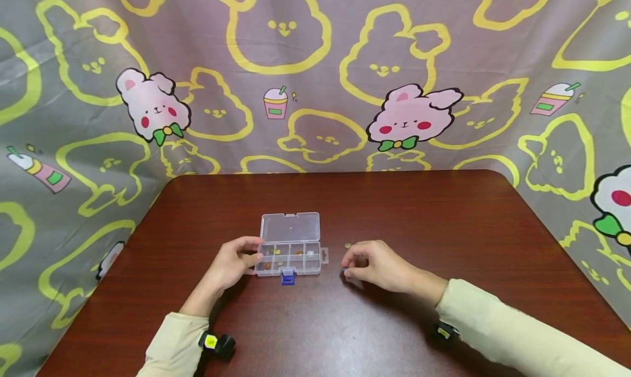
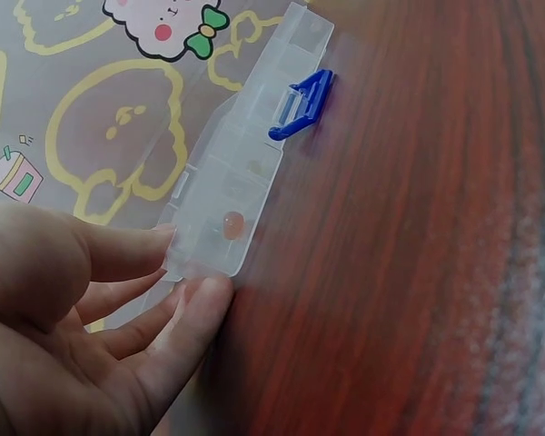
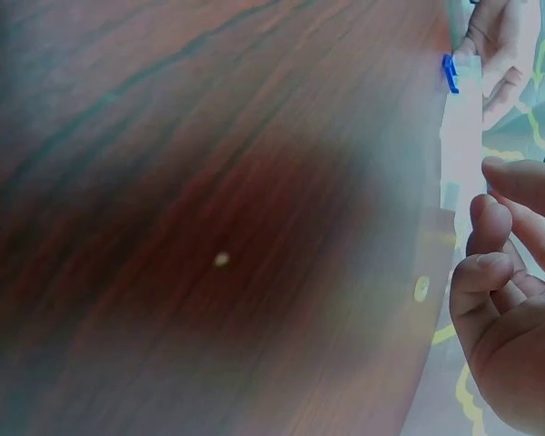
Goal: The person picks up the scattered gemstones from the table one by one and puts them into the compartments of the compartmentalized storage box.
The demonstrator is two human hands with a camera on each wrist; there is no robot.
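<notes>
A clear plastic compartment box [image 1: 311,271] lies on the table with its lid [image 1: 291,227] open away from me. Small coloured pieces, orange, yellowish and white, sit in several of its compartments; an orange bead [image 2: 233,225] shows through the wall in the left wrist view. My left hand [image 1: 231,264] grips the box's left end between thumb and fingers. To the right of the box, my right hand [image 1: 377,266] pinches a tiny bluish piece [image 1: 344,268], mostly hidden by the fingertips. Just beyond those fingers lies a small yellowish round piece [image 1: 348,246].
A blue latch [image 1: 288,279] hangs from the box's front edge, and a clear hanging tab [image 1: 324,255] sticks out on its right. One tiny pale dot [image 3: 222,259] shows on the brown table [image 1: 419,201]. A patterned curtain [image 1: 305,43] surrounds the table's back and sides.
</notes>
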